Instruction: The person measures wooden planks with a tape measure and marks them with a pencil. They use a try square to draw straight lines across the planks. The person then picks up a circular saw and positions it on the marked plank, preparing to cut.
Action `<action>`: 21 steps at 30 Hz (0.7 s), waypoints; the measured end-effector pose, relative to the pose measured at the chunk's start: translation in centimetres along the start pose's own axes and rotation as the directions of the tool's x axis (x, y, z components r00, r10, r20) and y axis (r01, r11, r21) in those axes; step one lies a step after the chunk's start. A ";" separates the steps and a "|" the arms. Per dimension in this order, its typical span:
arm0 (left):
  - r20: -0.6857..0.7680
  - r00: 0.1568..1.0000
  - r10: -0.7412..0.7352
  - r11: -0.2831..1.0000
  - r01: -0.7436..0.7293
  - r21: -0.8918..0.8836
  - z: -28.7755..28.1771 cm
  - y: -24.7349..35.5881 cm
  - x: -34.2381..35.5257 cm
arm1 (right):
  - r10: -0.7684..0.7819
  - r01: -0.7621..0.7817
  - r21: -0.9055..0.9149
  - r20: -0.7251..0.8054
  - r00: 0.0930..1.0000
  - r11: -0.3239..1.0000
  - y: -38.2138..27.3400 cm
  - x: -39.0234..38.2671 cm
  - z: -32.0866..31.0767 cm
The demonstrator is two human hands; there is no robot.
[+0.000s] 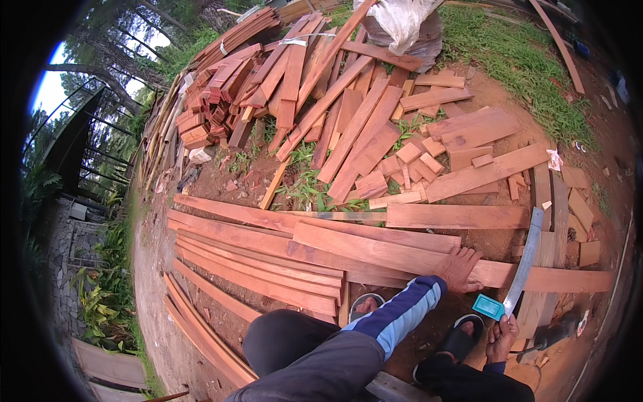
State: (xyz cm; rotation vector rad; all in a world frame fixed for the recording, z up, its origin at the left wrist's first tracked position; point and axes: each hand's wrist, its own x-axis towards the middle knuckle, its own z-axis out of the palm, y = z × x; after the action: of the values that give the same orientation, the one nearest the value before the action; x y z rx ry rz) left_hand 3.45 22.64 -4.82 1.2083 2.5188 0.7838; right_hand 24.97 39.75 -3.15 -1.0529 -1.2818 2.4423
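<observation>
Right of centre in the frame, the left hand (459, 269) rests palm down across a long reddish board (375, 246), fingers spread and not closed around it; the board runs from the middle of the frame under this hand and on toward the right edge. Just to the right, a try square (524, 261) lies with its metal blade crossing the board and its teal handle (489, 306) off the board's lower edge. Below the blade, the right hand (502, 335) is closed on the square's lower end beside the handle, apart from the left hand. All of this sits low over bare brown ground (231, 328), an outdoor setting. At the far left of the frame are a dark roofed structure (70, 130), stone paving (57, 248) and leafy plants (100, 295). Left of centre, a row of long planks (258, 264) fans out on the soil, with bundled reddish timber (214, 100) above it in the upper left. Along the top middle, loose boards (362, 134) lie heaped beneath a pale plastic sack (402, 23); short offcuts (418, 161) are scattered right of centre, and grass (502, 47) covers the upper right.
</observation>
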 end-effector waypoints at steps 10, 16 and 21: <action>-0.155 0.985 -0.080 0.982 0.104 0.156 -5.4 -8.4 2.9 | 0.144 -0.111 -0.277 0.100 0.985 0.954 -3.7 2.5 6.3; -0.109 0.942 -0.316 0.888 0.334 0.316 -17.2 -20.2 3.5 | 0.269 -0.022 -0.632 0.299 0.915 0.775 -7.6 8.9 13.2; -0.348 0.856 -0.381 0.737 0.509 0.445 -20.2 -28.2 0.8 | 0.293 0.139 -0.763 0.401 0.868 0.631 -8.7 17.4 17.7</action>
State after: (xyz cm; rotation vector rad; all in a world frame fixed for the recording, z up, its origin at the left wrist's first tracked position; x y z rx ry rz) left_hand -24.05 1.41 -3.90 0.5655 3.1660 0.1099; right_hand -0.81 41.67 1.49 -0.5822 -2.6902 2.2831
